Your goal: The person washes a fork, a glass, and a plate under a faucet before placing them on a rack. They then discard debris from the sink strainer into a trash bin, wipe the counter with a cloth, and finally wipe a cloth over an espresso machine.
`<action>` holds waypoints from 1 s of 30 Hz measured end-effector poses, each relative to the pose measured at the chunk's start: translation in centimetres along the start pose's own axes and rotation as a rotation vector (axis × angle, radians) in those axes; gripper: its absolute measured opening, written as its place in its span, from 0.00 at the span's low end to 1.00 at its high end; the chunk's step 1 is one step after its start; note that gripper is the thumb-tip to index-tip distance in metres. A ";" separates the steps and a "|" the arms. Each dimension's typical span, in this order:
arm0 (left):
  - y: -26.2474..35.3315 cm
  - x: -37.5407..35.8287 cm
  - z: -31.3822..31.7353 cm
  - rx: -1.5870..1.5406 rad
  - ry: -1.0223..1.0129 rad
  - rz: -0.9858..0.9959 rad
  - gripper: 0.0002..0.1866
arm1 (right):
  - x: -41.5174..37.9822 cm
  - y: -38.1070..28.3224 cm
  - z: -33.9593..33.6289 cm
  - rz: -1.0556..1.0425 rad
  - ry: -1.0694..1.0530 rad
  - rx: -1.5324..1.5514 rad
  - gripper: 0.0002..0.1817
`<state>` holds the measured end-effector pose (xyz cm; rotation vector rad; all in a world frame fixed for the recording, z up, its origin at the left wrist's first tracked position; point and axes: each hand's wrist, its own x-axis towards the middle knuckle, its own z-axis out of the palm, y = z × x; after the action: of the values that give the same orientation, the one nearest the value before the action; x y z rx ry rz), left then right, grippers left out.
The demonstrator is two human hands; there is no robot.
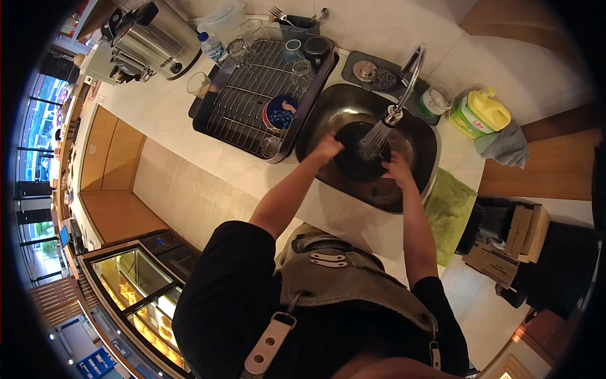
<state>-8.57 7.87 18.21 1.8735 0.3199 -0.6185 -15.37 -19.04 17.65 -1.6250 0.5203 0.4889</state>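
Note:
Water sprays from the faucet head (392, 115) into a round dark pan or bowl (355, 165) inside the black sink (325, 104). My left hand (329, 148) grips the left rim of this dark vessel, fingers closed on it. On its right rim, my right hand (397, 169) holds on with the thumb and fingers. The vessel lies low in the basin, between both hands, and the spray lands in its middle. What the vessel is exactly cannot be made out.
Left of the sink is a dish rack (237, 120) with glasses, cups and a blue patterned dish. A yellow-green detergent jug (478, 114), a grey cloth (507, 146) and a green towel (449, 215) lie to the right. Cardboard boxes (499, 262) stand below.

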 end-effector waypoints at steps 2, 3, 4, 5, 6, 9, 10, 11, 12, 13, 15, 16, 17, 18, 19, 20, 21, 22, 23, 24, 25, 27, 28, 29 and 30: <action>-1.0 -0.7 2.4 0.006 -0.089 0.055 0.28 | -1.3 0.5 -2.7 -0.026 -0.005 -0.005 0.35; -2.1 -0.4 4.1 0.089 -0.034 0.275 0.27 | -1.6 1.2 -3.8 -0.003 0.046 -0.043 0.34; -2.9 -0.2 5.7 0.172 0.024 0.492 0.26 | -1.5 2.2 -4.8 0.021 0.095 -0.083 0.32; -2.4 -0.7 6.9 0.158 0.000 0.571 0.25 | -1.3 3.4 -5.7 -0.007 0.116 -0.102 0.31; -1.5 -1.4 7.4 0.145 -0.024 0.652 0.23 | -0.8 4.6 -6.5 -0.038 0.137 -0.121 0.30; 1.8 -3.9 6.5 0.220 -0.014 0.660 0.21 | 1.0 5.3 -6.1 -0.047 0.149 -0.099 0.27; 2.9 -4.6 5.6 0.250 0.001 0.689 0.21 | 1.6 5.3 -5.8 -0.037 0.145 -0.078 0.26; 3.9 -5.5 4.4 0.281 0.015 0.717 0.21 | 2.5 5.4 -5.0 -0.122 0.135 0.040 0.25; 4.9 -6.5 3.1 0.314 0.027 0.744 0.21 | 3.4 5.7 -3.8 -0.204 0.124 0.160 0.23; 5.8 -7.5 1.8 0.378 0.078 0.819 0.21 | 4.0 5.7 -2.6 -0.286 0.112 0.283 0.22; 7.7 -9.5 -0.7 0.510 0.184 0.969 0.23 | 3.4 3.6 0.3 -0.257 -0.048 0.580 0.22; 8.3 -10.2 -1.9 0.531 0.199 1.010 0.23 | 3.1 2.8 1.3 -0.238 -0.130 0.724 0.22; 9.0 -10.9 -3.1 0.551 0.215 1.051 0.24 | 3.6 3.1 2.3 -0.209 -0.126 0.684 0.22; 9.7 -11.8 -4.4 0.572 0.232 1.093 0.25 | 5.1 4.7 3.4 -0.182 -0.122 0.643 0.21; 10.7 -13.1 -5.7 0.579 0.219 1.057 0.24 | 5.9 5.5 4.1 -0.155 -0.116 0.602 0.21; 11.8 -14.7 -7.2 0.587 0.207 1.023 0.24 | 5.5 4.6 5.0 -0.131 -0.099 0.598 0.22; 12.6 -16.0 -8.7 0.594 0.193 0.988 0.24 | 4.5 3.4 6.3 -0.107 -0.081 0.595 0.22; 13.0 -16.8 -10.2 0.571 0.231 1.001 0.23 | 4.0 2.4 7.1 -0.083 -0.062 0.593 0.22; 13.2 -17.4 -11.7 0.549 0.266 1.012 0.23 | 4.6 2.4 7.2 -0.041 -0.066 0.704 0.21; 13.5 -18.1 -13.2 0.527 0.300 1.022 0.22 | 5.9 3.2 7.0 0.005 -0.069 0.816 0.21; 14.2 -19.1 -15.0 0.477 0.346 1.005 0.20 | 6.9 3.8 6.8 0.054 -0.071 0.929 0.21; 14.4 -19.9 -18.7 0.397 0.478 0.990 0.15 | 8.0 3.6 7.1 0.015 -0.037 0.948 0.22; 14.3 -19.7 -20.4 0.365 0.563 0.995 0.13 | 8.1 3.1 7.5 -0.005 -0.017 0.958 0.23; 14.3 -19.7 -22.2 0.340 0.652 1.022 0.11 | 8.0 2.7 7.6 0.024 -0.016 1.024 0.23; 14.2 -19.8 -23.9 0.312 0.740 1.047 0.09 | 7.1 1.5 7.5 0.054 -0.014 1.090 0.23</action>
<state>-11.64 25.88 47.06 2.1733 -0.3271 0.7829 -10.65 -12.07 11.37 -0.5631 0.6598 0.1770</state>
